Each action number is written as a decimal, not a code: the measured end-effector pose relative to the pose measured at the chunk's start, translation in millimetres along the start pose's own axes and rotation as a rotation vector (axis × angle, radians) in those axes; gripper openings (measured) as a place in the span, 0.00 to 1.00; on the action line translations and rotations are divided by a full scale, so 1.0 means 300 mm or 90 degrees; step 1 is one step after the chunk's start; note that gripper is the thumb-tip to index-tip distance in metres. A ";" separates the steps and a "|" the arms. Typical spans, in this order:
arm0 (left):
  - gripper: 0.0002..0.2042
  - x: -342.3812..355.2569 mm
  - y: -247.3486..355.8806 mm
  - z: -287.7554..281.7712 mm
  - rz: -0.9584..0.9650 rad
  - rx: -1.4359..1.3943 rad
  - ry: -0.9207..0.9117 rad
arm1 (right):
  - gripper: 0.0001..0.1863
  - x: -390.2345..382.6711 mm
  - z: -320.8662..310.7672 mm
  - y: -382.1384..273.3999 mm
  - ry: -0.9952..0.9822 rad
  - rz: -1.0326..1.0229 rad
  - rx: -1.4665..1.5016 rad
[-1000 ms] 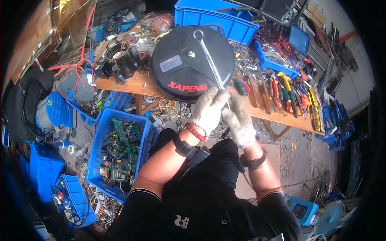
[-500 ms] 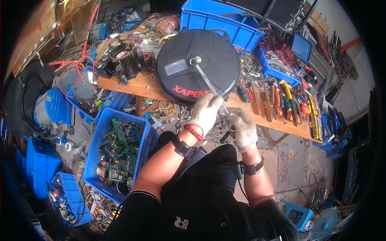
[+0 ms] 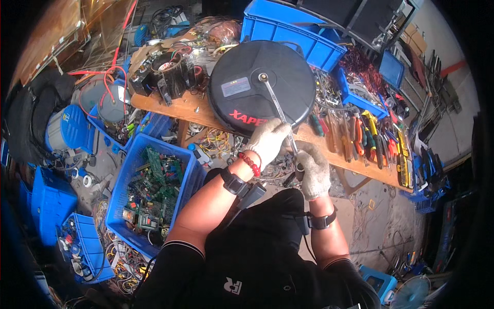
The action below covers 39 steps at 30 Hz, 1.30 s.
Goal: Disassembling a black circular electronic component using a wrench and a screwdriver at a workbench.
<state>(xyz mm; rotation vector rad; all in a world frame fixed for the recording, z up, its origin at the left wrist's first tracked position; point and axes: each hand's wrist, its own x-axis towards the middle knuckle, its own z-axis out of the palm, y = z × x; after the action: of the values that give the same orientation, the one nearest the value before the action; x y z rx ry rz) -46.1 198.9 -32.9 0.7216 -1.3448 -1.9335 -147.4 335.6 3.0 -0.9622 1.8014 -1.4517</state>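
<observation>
A long silver combination wrench lies across a round black plastic case, its ring end around the bolt at the centre. My left hand, in a pale knitted glove, is closed on the wrench just beyond the case's near edge. My right hand, also gloved, grips the lower end of the same wrench, fingers curled. The lowest part of the wrench is partly hidden by the fingers.
The wooden bench holds pliers and screwdrivers, motor parts, blue bins and metal scraps. Below left stands a blue crate of circuit boards, beside more bins, cables and grey buckets.
The wrench's ring end has moved down from above the bolt onto it. My right hand has come lower along the wrench, and the whole view has shifted slightly.
</observation>
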 end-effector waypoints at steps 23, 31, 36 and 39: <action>0.17 -0.044 0.091 -0.113 -0.001 0.101 -0.072 | 0.14 -0.112 0.089 0.013 -0.158 0.021 0.221; 0.22 -0.008 0.129 -0.165 -0.092 0.381 -0.004 | 0.17 -0.127 0.151 0.065 -0.187 0.105 0.313; 0.16 0.052 0.178 -0.157 -0.005 0.388 0.078 | 0.18 -0.118 0.168 0.036 -0.137 0.091 0.405; 0.14 0.047 0.232 -0.136 -0.042 0.328 0.070 | 0.19 -0.080 0.152 -0.004 -0.173 0.098 0.399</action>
<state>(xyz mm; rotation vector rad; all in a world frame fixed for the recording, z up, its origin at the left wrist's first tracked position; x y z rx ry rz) -9.7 147.0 18.9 1.1090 -1.7886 -1.5726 -96.5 331.7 -4.4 -0.6382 1.0914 -1.5563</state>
